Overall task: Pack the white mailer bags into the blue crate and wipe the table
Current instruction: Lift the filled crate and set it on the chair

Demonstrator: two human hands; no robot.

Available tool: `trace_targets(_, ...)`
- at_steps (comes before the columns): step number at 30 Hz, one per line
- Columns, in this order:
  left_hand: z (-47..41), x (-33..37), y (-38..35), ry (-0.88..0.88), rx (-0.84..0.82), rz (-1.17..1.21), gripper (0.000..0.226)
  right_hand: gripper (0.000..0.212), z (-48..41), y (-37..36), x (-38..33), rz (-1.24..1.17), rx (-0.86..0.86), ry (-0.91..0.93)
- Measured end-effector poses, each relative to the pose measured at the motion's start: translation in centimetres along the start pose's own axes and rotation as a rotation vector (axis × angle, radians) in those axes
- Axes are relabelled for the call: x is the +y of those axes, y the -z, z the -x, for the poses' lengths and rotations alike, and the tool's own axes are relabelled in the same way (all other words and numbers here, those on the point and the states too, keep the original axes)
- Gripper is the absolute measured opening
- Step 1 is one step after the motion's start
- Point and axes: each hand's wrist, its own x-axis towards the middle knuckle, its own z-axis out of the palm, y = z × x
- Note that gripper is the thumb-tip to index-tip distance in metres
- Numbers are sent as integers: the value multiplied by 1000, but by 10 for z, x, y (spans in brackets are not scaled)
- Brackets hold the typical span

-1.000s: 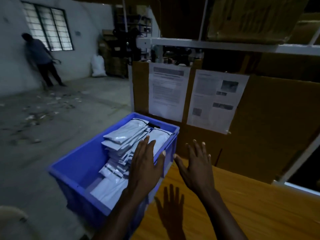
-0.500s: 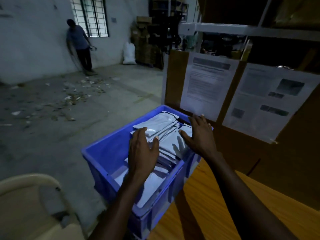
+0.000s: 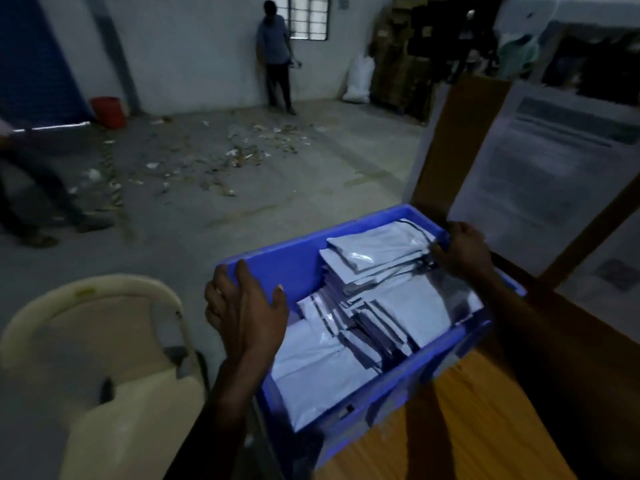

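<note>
"White mailer bags [image 3: 363, 323]: where are they on your feed?"
"All in the blue crate [image 3: 287, 268], heaped in loose, overlapping stacks. The crate is at the left end of the orange wooden table [image 3: 485, 427]; I cannot tell whether it rests there or is lifted."
"And the hands?"
"I see the left hand [image 3: 242, 306] gripping the left rim, fingers curled over the outside, thumb inside. The right hand [image 3: 464, 251] grips the far right corner, fingers hooked over the rim."
"Around it?"
"A cream plastic chair [image 3: 104, 341] just to the left, a cardboard panel [image 3: 443, 140] with printed sheets [image 3: 547, 161] behind, litter [image 3: 242, 154] on the floor, a person [image 3: 275, 57] by the far wall."
</note>
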Motion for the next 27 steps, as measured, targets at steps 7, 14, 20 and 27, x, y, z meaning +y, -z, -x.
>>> trace_targets(7,9,-20,1,285,-112,179,80,36,-36,-17,9,71,-56,6)
trace_targets(14,26,-34,0,399,-109,327,53,48,-41,-14,6,64,-249,-136)
trace_targets(20,22,-45,-10,501,-76,591,54,46,-37,-9,5,-37,-288,-183)
trace_targets(27,19,-45,-19,543,-105,812,41,46,-34,-2,2,-85,-292,-194)
